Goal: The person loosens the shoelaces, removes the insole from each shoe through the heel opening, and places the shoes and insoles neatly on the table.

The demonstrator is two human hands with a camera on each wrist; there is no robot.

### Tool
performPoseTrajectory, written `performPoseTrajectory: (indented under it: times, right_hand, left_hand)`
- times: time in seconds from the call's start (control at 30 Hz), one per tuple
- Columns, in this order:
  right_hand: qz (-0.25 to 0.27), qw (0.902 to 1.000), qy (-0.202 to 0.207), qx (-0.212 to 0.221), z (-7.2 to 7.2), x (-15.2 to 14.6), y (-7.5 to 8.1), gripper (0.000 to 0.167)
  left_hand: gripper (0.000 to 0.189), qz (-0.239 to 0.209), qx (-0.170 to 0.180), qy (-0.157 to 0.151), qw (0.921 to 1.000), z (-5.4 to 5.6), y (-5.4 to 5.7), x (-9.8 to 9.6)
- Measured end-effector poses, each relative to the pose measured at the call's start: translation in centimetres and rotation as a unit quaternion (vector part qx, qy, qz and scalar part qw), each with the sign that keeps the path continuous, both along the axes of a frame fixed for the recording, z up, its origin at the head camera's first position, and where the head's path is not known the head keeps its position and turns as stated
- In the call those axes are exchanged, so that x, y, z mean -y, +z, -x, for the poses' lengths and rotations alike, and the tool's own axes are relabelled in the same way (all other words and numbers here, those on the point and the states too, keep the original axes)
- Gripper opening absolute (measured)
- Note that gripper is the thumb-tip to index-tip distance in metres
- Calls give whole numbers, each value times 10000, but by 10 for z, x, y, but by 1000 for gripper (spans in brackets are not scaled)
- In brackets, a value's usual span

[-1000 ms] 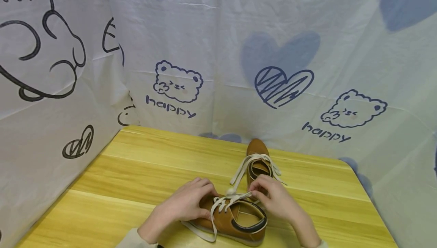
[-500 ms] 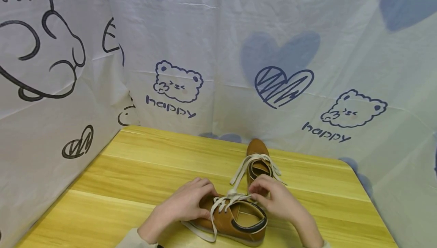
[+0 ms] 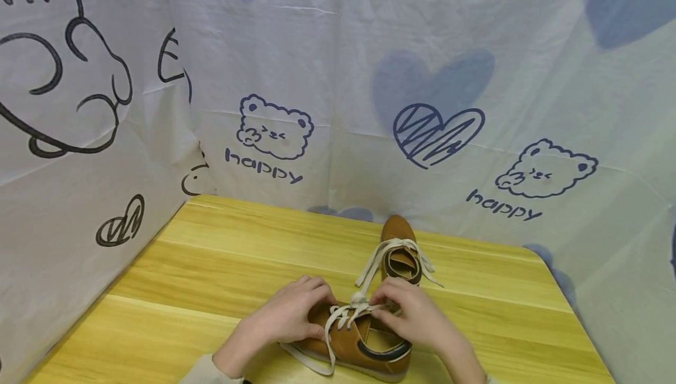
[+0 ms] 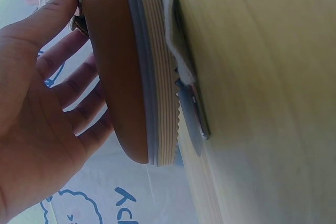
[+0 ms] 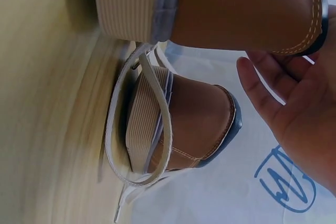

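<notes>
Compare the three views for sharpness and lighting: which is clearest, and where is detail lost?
Head view: evenly lit, sharp on the near shoe. Left wrist view: table soft and pale. Right wrist view: table edge smeared, far shoe fairly crisp.

The near shoe [image 3: 354, 337] under both hands looks like matt tan suede, soft and slightly napped, with a darker, smoother collar lining and pale stitching along the heel edge. Its sole [image 4: 163, 103] is cream rubber, finely ribbed on the side. The laces [image 3: 343, 313] are flat woven cotton, off-white and dull. At about one o'clock from it, the far shoe [image 3: 400, 249] shows the same suede and ribbed sole. The table [image 3: 211, 266] is yellow wood-grain laminate, smooth with a faint sheen. The backdrop [image 3: 338, 78] is thin printed cloth, matt and creased.
</notes>
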State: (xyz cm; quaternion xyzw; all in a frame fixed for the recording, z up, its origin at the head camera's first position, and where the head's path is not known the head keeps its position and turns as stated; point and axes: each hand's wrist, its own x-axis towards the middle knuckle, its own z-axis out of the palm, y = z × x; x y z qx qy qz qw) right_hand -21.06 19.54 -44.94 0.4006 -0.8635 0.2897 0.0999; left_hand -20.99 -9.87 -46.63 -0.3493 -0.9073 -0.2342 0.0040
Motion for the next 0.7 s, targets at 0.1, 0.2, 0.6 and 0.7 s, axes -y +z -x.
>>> performPoseTrajectory:
  times: [0.1, 0.2, 0.6, 0.7]
  right_hand:
    - [74, 10000, 30, -6, 0, 0, 0, 18]
    - [130, 9999, 60, 19, 0, 0, 1, 17]
    - [397, 9973, -527, 324, 4, -18, 10, 24]
    - [378, 9964, -657, 376, 6, -25, 12, 26]
  left_hand:
    - [50, 1, -3, 11, 10000, 0, 0, 0]
    - [50, 3, -10, 8, 10000, 0, 0, 0]
    - [52, 11, -14, -30, 10000, 0, -1, 0]
    - [52, 31, -11, -12, 10000, 1, -1, 0]
